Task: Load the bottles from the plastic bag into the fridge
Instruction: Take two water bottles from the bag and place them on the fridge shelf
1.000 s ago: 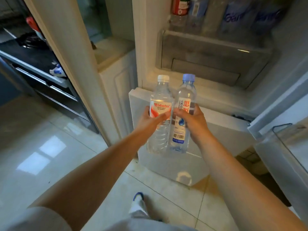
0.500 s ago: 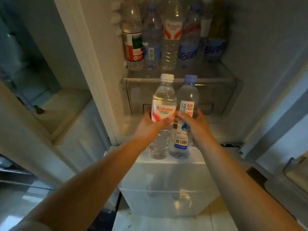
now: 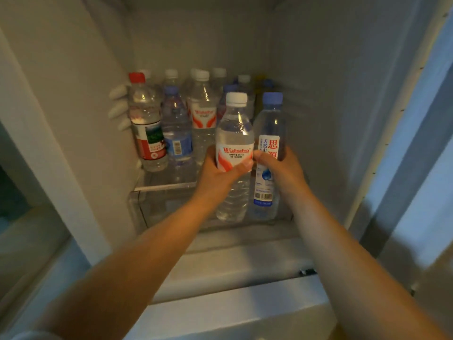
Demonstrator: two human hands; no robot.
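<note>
Bottles at frame centre, before the fridge shelf: my left hand grips the white-capped bottle, label "Wahaha"; my right hand grips the blue-capped bottle, Chinese characters, barcode. Full, I judge: heavy, slick, thin-walled. Mid-label holds suit.

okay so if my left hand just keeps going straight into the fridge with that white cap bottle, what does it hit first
Probably the white-capped Wahaha bottle already standing on the shelf, just behind and left of the bottle your left hand grips. Depth is hard to judge, so the gap is uncertain.
</note>
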